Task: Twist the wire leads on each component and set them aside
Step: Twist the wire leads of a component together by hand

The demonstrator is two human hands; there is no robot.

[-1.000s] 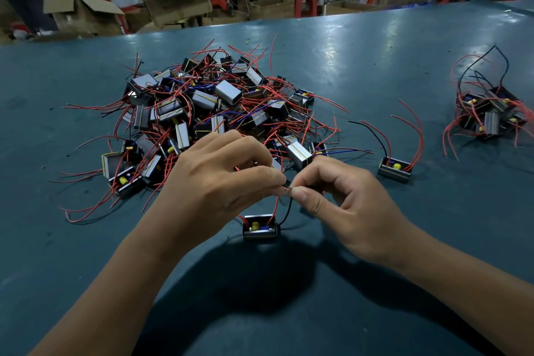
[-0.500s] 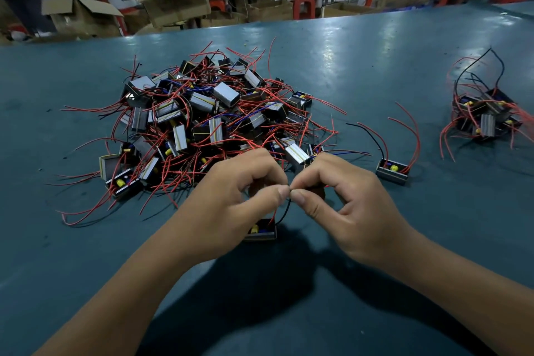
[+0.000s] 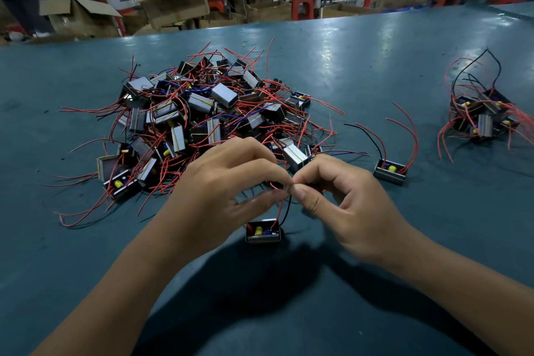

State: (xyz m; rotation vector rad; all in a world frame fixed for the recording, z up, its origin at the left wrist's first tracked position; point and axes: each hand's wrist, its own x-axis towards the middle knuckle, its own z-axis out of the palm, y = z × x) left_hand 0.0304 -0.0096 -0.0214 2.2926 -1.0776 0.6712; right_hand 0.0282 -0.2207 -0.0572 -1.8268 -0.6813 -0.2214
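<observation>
Teal matting covers the table [image 3: 361,72], and near its middle a small box-shaped component [image 3: 263,231] sits open side up, with a yellow part visible inside. Red and black wire leads [image 3: 282,208] rise from it to the point where both hands meet. The left hand [image 3: 228,185] comes in from 7 o'clock with thumb and forefinger closed together on the lead ends; the right hand [image 3: 349,202] comes in from 5 o'clock and pinches the same ends between its thumb and curled forefinger. The fingertips of the two hands touch, or nearly so; motion blur there makes it hard to say whether the leads are already wound round each other.

At 11 o'clock from the hands lies a large pile of components [image 3: 208,118], grey boxes tangled in red, blue and black wires. At 2 o'clock, just beside the right hand's knuckles, a single component [image 3: 390,172] stands alone with long red leads curving upward. Farther out at 2 o'clock, well apart, is a smaller cluster of components [image 3: 482,115]. Beyond the table's far edge at 12 o'clock are cardboard boxes [image 3: 173,0] and seated people.
</observation>
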